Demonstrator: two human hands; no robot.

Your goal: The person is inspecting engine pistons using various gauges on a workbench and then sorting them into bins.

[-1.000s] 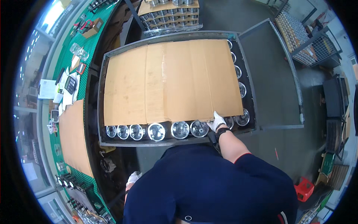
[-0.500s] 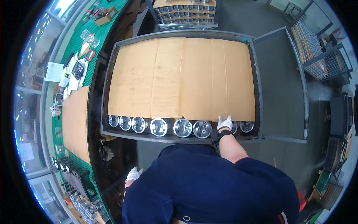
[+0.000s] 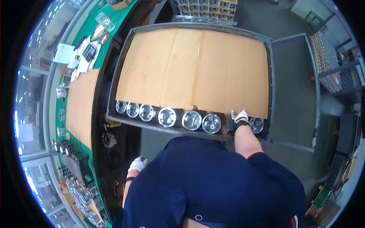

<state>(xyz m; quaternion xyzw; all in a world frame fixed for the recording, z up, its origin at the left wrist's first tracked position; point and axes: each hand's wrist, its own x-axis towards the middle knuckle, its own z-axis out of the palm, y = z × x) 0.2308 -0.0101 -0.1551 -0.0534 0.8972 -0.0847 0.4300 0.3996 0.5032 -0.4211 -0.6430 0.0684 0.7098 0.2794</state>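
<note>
My right hand (image 3: 240, 115), in a white glove with a dark wrist strap, rests at the near edge of a large brown cardboard sheet (image 3: 182, 68). Its thumb and fingers are apart, their tips at the sheet's edge. The sheet lies inside a grey metal-framed bin (image 3: 178, 132). Along the bin's near side, shiny metal pistons stand in a row past the cardboard, one piston (image 3: 211, 123) left of that hand and another piston (image 3: 256, 124) right of it. Low beside my body hangs my left hand (image 3: 138, 164), also white-gloved, fingers loosely bent, with nothing visible in it.
A green-topped bench (image 3: 61, 102) runs along the left, carrying a calculator (image 3: 89, 53), papers, a cardboard sheet (image 3: 81, 108) and metal parts. Behind the bin stands a stack of pistons in layers (image 3: 207, 9). A metal frame gate (image 3: 315, 95) juts out at the right.
The view has turned and shifted slightly. My right hand has moved a little rightward along the cardboard's edge, now covering a piston that was partly visible. My left hand stays low at my side.
</note>
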